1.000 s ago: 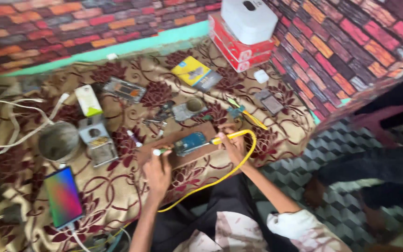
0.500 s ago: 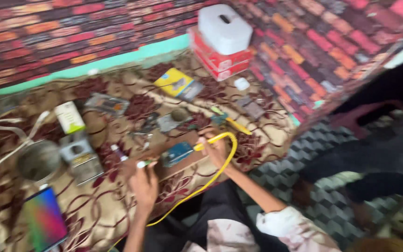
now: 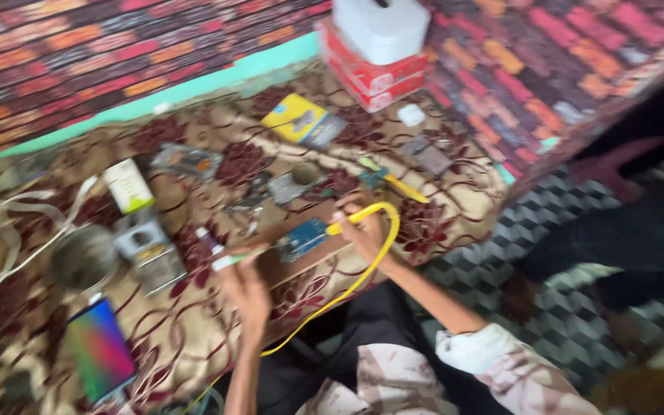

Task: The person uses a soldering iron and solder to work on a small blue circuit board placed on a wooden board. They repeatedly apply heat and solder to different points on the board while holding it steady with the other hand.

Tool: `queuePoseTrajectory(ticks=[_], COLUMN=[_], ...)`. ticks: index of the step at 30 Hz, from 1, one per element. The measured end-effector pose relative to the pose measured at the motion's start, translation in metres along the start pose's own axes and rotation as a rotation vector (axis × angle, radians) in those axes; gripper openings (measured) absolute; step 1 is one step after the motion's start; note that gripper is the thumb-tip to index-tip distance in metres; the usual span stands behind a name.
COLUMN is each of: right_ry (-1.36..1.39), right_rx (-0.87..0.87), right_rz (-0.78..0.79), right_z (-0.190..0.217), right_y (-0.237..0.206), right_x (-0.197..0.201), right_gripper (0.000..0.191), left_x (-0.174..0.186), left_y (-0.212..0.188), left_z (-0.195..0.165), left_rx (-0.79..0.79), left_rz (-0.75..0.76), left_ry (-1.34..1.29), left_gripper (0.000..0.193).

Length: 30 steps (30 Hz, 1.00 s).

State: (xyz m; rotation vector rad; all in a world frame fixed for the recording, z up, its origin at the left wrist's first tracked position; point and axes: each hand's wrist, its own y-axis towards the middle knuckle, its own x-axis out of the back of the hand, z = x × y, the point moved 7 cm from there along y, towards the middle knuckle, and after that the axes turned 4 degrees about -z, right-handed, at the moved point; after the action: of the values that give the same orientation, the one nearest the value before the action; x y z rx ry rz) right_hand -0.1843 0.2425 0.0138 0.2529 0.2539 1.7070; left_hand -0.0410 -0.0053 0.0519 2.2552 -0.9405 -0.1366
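Hands work beside yellow packet [image 3: 295, 121]; red boxes [image 3: 369, 73] under white tub [image 3: 380, 27].

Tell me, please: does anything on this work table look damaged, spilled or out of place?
Nothing looks spilled or broken, though the frame is blurred. The blue circuit board lies bare between the left hand and right hand, and the yellow cable trails off the table edge.
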Motion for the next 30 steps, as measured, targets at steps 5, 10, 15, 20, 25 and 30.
queuePoseTrajectory(ticks=[5, 10, 15, 20, 25, 30], right_ry=[-0.290, -0.276, -0.274, -0.317, -0.284, -0.176], right_rx=[0.372, 0.268, 0.223, 0.217, 0.439, 0.224], right_rz=[-0.053, 0.029, 0.077, 0.104, 0.116, 0.050], right_z=[0.037, 0.048, 0.055, 0.060, 0.073, 0.050], right_y=[-0.002, 0.001, 0.004, 0.009, 0.004, 0.000], right_x=[-0.001, -0.007, -0.014, -0.016, -0.018, -0.010], right_gripper=[0.018, 0.023, 0.022, 0.021, 0.019, 0.017], left_x=[-0.011, -0.132, -0.168, -0.140, -0.127, -0.104], left_y=[-0.058, -0.114, -0.141, -0.146, -0.132, -0.123], left_z=[-0.024, -0.232, -0.378, -0.291, -0.265, -0.249], left_rx=[0.414, 0.439, 0.423, 0.455, 0.505, 0.525], left_rz=[-0.003, 0.786, 1.166, 1.129, 1.014, 0.754], left_ry=[-0.708, -0.907, -1.368, -1.340, -1.250, -1.117], left_gripper=[0.023, 0.018, 0.020, 0.021, 0.023, 0.024])
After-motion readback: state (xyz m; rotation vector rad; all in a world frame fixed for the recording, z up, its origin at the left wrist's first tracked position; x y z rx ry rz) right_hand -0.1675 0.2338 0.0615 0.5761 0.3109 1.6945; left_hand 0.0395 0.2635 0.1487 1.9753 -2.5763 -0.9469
